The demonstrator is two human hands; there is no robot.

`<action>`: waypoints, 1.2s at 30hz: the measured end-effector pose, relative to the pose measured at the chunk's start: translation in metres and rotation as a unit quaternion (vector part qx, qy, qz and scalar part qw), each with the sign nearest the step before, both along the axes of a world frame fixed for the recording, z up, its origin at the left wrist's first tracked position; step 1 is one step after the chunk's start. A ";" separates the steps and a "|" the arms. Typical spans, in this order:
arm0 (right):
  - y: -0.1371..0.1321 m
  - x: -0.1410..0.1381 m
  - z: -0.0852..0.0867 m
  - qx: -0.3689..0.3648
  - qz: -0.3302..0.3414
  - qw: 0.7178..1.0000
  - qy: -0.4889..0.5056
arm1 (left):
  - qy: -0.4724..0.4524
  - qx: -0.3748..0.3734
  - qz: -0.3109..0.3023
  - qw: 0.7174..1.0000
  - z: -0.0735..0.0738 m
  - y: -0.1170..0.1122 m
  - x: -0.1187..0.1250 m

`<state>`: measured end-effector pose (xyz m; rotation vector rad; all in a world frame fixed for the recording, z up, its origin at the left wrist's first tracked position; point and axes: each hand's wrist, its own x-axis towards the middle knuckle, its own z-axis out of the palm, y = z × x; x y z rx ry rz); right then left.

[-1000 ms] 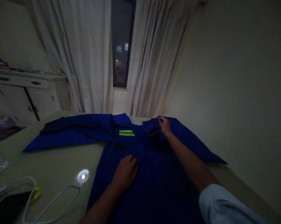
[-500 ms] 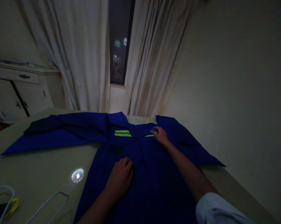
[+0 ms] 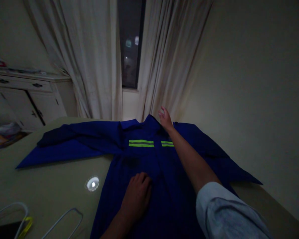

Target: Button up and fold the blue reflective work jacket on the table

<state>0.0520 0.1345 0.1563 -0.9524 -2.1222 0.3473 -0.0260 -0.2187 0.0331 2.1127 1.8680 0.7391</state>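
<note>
A dark blue long-sleeved work jacket (image 3: 139, 159) lies spread face up on the table, its sleeves stretched out to both sides. Across its chest run two yellow-green reflective strips (image 3: 141, 143), split by the front opening. My left hand (image 3: 137, 196) rests on the jacket's lower front, holding nothing. My right hand (image 3: 165, 119) is raised just beyond the collar, fingers apart and empty. The forearm below it passes over the jacket's right chest. A pale grey shirt sleeve (image 3: 226, 209) covers my upper right arm.
The beige table (image 3: 52, 169) also holds a round white light (image 3: 92, 184), a white cable (image 3: 65, 220) and a dark phone (image 3: 5, 232) at the near left. White cabinets (image 3: 27, 99) stand at the left, and curtains (image 3: 89, 59) flank a dark window (image 3: 131, 43).
My right hand has left the chest and risen past the collar. The right chest fabric now lies flat, showing its whole reflective strip. My left hand stays on the jacket.
</note>
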 end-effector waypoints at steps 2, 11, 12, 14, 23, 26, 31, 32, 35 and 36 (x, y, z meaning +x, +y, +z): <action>-0.012 0.007 -0.007 -0.026 -0.036 0.996 -0.075 | 0.003 0.000 -0.002 1.000 0.001 0.001 0.000; -0.084 0.044 -0.107 -0.119 -0.132 0.957 -0.231 | 0.016 0.008 -0.007 1.000 -0.001 0.001 -0.002; -0.080 0.047 -0.106 -0.127 -0.147 0.954 -0.228 | 0.017 0.007 -0.010 1.000 0.000 0.001 -0.003; -0.070 0.053 -0.100 -0.142 -0.177 0.948 -0.222 | 0.018 0.005 -0.014 1.000 0.000 0.001 -0.004; -0.063 0.035 -0.102 -0.132 -0.190 0.941 -0.246 | 0.034 0.029 0.005 0.999 -0.007 0.001 -0.002; -0.063 0.024 -0.108 -0.113 -0.187 0.946 -0.237 | 0.052 0.012 0.003 0.999 -0.008 -0.001 -0.001; -0.064 0.021 -0.119 -0.091 -0.185 0.955 -0.213 | 0.113 -0.029 -0.015 0.993 0.011 0.010 0.000; -0.064 0.021 -0.121 -0.090 -0.185 0.956 -0.210 | 0.131 -0.038 -0.014 0.991 0.018 0.019 -0.001; -0.064 0.022 -0.123 -0.087 -0.185 0.958 -0.202 | 0.161 -0.027 0.004 0.987 0.034 0.068 -0.006; -0.064 0.022 -0.122 -0.086 -0.184 0.959 -0.199 | 0.161 -0.013 0.012 0.987 0.036 0.088 -0.010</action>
